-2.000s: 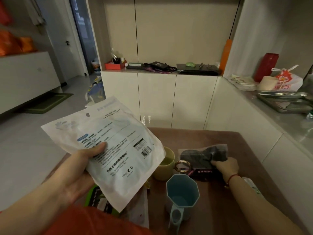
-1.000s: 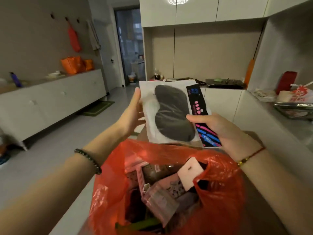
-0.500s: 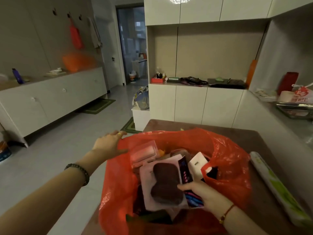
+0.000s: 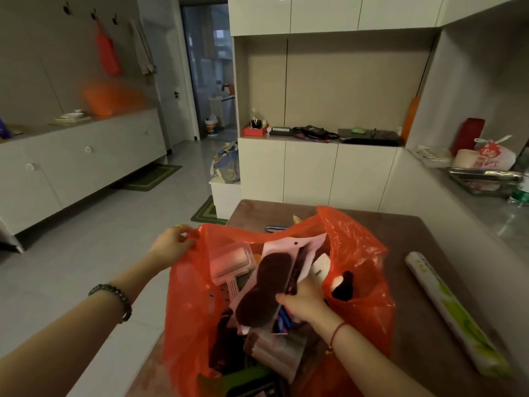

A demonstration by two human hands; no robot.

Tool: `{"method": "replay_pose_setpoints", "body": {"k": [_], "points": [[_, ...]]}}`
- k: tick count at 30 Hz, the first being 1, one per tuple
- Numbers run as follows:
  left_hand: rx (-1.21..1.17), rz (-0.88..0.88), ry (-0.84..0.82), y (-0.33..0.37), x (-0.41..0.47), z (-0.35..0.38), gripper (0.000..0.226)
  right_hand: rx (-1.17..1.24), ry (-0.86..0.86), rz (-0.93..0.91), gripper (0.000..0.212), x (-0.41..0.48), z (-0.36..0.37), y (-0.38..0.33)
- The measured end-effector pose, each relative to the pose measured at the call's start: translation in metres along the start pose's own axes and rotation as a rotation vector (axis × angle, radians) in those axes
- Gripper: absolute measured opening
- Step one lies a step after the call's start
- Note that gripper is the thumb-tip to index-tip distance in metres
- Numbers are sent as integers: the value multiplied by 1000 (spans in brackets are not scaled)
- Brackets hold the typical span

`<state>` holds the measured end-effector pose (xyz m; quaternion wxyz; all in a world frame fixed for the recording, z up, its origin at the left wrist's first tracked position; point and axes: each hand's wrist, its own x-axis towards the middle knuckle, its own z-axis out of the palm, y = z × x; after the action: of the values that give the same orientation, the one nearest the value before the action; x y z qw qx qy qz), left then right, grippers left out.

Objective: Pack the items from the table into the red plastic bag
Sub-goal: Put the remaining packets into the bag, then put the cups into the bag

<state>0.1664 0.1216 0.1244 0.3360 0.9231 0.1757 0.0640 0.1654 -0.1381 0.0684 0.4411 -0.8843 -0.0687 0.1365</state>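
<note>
The red plastic bag [image 4: 360, 282] stands open on the brown table [image 4: 423, 245], holding several packed items. My left hand [image 4: 171, 246] grips the bag's left handle and holds the mouth open. Inside the bag, my right hand [image 4: 302, 303] grips the packaged black eye mask [image 4: 263, 285], which leans tilted among the other items. A pink lint roller [image 4: 230, 262] lies in the bag to the left of the mask. A white and green roll [image 4: 455, 313] lies on the table to the right of the bag.
Behind the bag, small items [image 4: 276, 227] lie on the table. White cabinets [image 4: 315, 173] stand beyond the table, and a grey counter [image 4: 503, 213] with a metal tray [image 4: 483, 179] runs along the right. Open floor [image 4: 100, 239] lies to the left.
The eye mask pack went from held up in both hands down into the bag. My left hand let go of it and took the bag's left handle.
</note>
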Motion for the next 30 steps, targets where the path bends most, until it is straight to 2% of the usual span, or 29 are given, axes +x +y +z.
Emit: {"method": "replay_pose_setpoints", "body": {"k": [3,5,7,10,12,14,18,20,22,24,26,28,30], "points": [[84,4,-12,1,3,-3,30,-210,-256,-51,18,-15,-41,-13],[65,32,-31,11,3,-5,31,-159,-302,-25,21,-25,-80,-25],[72,98,-37,28,5,-4,32,9,-208,-75,16,-24,-121,-34],[7,220,-65,65,12,8,35,148,161,-214,12,13,-174,-36],[-37,276,-117,87,19,26,42,204,324,-231,23,54,-194,-21],[-46,327,-171,106,29,48,46,139,370,-177,38,96,-200,5],[-120,411,-309,136,46,92,45,-248,205,-30,88,160,-184,70],[-170,443,-416,143,53,111,34,-320,113,34,102,186,-170,100],[-238,426,-514,146,61,131,34,-349,52,78,106,207,-156,127],[-195,484,-536,148,66,147,36,-337,-1,111,108,221,-142,147],[-190,535,-550,149,70,158,39,-328,-18,144,100,232,-129,162],[-221,509,-582,148,75,166,42,-346,27,114,90,236,-127,166],[-275,427,-592,150,81,173,32,-332,94,36,78,234,-139,152]]}}
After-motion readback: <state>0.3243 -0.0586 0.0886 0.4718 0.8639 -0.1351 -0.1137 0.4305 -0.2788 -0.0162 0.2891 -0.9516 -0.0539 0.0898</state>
